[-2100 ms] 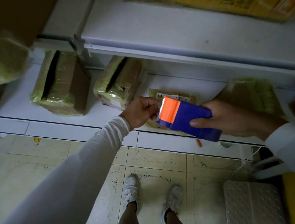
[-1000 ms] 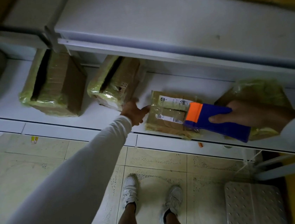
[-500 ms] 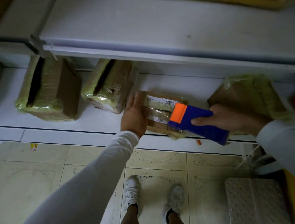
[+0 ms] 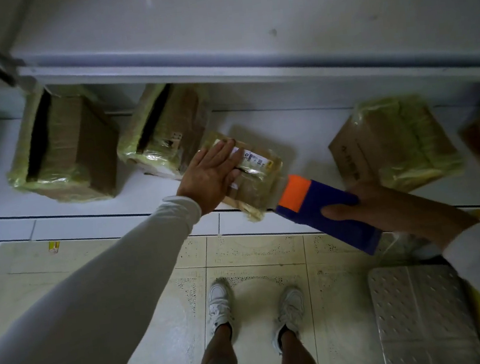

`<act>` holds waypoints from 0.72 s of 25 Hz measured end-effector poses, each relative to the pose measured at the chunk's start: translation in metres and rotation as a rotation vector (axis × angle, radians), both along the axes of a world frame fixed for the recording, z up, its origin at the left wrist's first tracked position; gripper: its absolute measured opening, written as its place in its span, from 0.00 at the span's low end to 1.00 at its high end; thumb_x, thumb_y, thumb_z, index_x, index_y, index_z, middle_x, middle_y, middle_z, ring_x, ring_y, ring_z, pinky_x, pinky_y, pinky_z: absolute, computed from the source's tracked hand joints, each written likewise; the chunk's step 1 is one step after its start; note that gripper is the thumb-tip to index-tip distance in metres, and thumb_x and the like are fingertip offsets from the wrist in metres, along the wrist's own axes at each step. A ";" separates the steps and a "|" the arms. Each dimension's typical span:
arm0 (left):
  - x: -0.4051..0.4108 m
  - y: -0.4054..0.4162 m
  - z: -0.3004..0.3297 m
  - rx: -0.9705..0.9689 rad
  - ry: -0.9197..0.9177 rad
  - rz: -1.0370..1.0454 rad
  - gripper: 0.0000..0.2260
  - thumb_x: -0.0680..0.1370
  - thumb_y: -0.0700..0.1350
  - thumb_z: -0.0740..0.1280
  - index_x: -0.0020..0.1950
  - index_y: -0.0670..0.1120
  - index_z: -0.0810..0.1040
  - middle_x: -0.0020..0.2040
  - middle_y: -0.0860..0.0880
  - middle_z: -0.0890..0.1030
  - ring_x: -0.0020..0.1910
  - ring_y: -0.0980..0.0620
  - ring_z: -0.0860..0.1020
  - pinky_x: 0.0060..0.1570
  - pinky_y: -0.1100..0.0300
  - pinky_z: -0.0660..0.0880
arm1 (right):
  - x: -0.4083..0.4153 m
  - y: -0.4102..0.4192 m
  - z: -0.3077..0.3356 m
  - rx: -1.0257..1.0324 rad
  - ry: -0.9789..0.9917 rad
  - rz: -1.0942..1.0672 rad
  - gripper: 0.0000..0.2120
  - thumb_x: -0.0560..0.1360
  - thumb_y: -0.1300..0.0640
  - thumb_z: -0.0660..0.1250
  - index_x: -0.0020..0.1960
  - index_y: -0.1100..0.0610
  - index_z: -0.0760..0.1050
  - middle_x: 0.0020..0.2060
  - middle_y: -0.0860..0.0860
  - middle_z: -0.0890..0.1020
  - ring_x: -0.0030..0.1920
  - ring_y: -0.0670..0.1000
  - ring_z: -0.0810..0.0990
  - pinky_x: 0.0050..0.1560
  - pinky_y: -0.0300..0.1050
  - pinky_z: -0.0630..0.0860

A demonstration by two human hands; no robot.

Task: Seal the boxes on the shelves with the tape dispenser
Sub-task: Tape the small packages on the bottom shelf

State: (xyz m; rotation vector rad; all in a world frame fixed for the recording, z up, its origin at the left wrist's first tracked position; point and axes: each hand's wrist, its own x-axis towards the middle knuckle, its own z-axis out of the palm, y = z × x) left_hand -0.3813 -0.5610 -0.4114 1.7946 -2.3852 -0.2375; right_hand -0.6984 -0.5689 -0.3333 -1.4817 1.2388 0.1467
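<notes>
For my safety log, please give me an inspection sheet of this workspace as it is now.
Surface: white bottom shelf, boxes standing on it.
Job's things: flat parcel at the shelf edge; tape dispenser, orange end at the parcel.
Clutter: three wrapped boxes; metal step on the floor.
Grippers: left hand flat on the parcel; right hand grips the dispenser.
Cables: nothing seen.
Surroundings: tiled floor, upper shelf.

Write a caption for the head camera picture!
Left hand flat on small box; right hand grips tape dispenser.
</notes>
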 end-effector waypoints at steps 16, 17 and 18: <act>-0.016 -0.018 0.017 0.084 -0.052 -0.068 0.28 0.75 0.56 0.52 0.74 0.47 0.65 0.77 0.46 0.59 0.76 0.45 0.55 0.73 0.50 0.47 | 0.027 0.042 -0.056 -0.403 0.523 -0.020 0.21 0.75 0.36 0.63 0.35 0.52 0.68 0.28 0.47 0.75 0.27 0.45 0.74 0.28 0.37 0.63; -0.026 -0.021 0.021 0.084 -0.042 -0.073 0.28 0.75 0.54 0.52 0.73 0.46 0.67 0.77 0.45 0.59 0.76 0.45 0.55 0.73 0.50 0.47 | 0.023 0.044 -0.053 -0.387 0.493 -0.043 0.21 0.75 0.36 0.63 0.35 0.52 0.68 0.27 0.47 0.75 0.27 0.45 0.75 0.27 0.37 0.63; -0.037 -0.020 0.024 0.066 -0.037 -0.069 0.27 0.75 0.54 0.51 0.72 0.45 0.68 0.77 0.44 0.59 0.76 0.44 0.55 0.73 0.51 0.47 | 0.018 0.046 -0.050 -0.371 0.464 -0.059 0.21 0.75 0.36 0.63 0.35 0.52 0.69 0.27 0.46 0.75 0.26 0.45 0.75 0.27 0.38 0.64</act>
